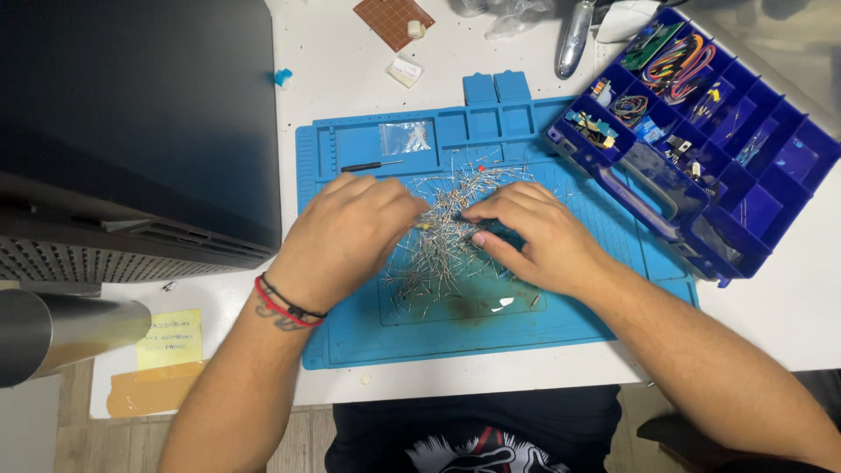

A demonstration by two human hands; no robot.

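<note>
Both hands, left hand (350,232) and right hand (534,232), rest on the pile of thin wire-legged components (442,241) mid-mat (350,333), fingers pinched nearly closed, contents indiscernible; pieces judged light, springy, easily bent, best pinched by the body.

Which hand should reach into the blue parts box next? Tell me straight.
Probably the right hand: the blue parts box sits on its side. The left hand would have to cross the pile of metal pins.

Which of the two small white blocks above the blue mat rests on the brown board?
The farther white block, sitting on the brown board; the other white block lies on the bare white table, nearer the blue mat.
</note>
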